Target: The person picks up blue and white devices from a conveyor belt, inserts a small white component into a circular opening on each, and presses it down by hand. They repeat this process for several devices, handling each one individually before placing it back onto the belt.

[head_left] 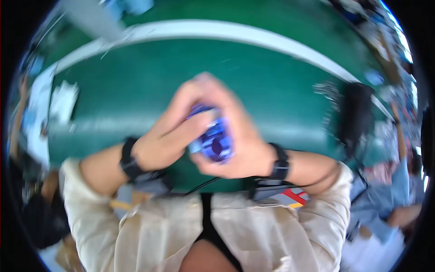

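Held between both hands, above the green table, is a shiny blue-purple rounded object point(216, 141) with a dark round spot near its lower end. Motion blur hides its exact kind. My left hand point(170, 129) closes on it from the left, the thumb lying across its top. From the right, my right hand point(242, 145) wraps round it, palm and fingers against its side. The fingertips of both hands meet at the far end. Black bands with small dark units circle both wrists.
The green table point(272, 81) has a white strip point(217, 28) along its far side. A dark bundle point(357, 113) lies at the right, beside blurred clear pieces point(328, 93). White packaging point(63, 103) lies at the left. Other people sit at both sides, including one in blue point(385, 195).
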`<state>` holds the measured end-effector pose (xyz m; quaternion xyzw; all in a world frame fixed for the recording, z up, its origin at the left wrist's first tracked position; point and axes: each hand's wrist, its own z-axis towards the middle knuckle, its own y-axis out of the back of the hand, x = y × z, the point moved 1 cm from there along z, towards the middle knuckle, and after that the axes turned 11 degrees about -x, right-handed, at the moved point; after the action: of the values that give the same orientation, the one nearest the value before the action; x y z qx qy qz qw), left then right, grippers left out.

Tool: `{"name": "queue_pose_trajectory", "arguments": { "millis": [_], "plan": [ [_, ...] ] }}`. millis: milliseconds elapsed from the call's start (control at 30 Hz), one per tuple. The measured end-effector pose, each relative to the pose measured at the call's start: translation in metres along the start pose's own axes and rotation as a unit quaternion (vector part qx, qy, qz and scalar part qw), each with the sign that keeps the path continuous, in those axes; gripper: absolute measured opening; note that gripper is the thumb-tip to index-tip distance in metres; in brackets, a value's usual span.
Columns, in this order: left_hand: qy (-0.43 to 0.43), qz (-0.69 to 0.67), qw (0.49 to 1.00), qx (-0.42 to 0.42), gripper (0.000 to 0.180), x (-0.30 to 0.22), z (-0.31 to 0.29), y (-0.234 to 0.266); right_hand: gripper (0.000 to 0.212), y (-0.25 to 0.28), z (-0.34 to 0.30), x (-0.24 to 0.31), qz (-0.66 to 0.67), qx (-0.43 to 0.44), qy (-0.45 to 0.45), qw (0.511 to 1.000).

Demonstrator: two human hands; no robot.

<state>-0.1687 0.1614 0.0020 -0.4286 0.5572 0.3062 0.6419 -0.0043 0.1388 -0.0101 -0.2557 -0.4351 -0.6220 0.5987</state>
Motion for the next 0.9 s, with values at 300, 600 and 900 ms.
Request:
{"name": "queue_pose_trajectory", "arguments": {
  "millis": [300, 600, 900],
  "plan": [
    [0.011, -0.024, 1.0, -0.014, 0.027, -0.001, -0.008, 0.0, 0.106, -0.013, -0.006, 0.001, 0.047, -0.032, 0.042, 0.998],
    [0.005, -0.056, 0.998, 0.0, 0.021, -0.01, -0.004, -0.008, 0.107, -0.013, -0.005, -0.007, 0.005, -0.017, 0.027, 0.999],
    [0.014, -0.085, 0.996, -0.025, 0.019, -0.001, -0.004, -0.004, 0.104, -0.007, 0.001, -0.007, -0.008, -0.021, 0.057, 0.998]
  ]
}}
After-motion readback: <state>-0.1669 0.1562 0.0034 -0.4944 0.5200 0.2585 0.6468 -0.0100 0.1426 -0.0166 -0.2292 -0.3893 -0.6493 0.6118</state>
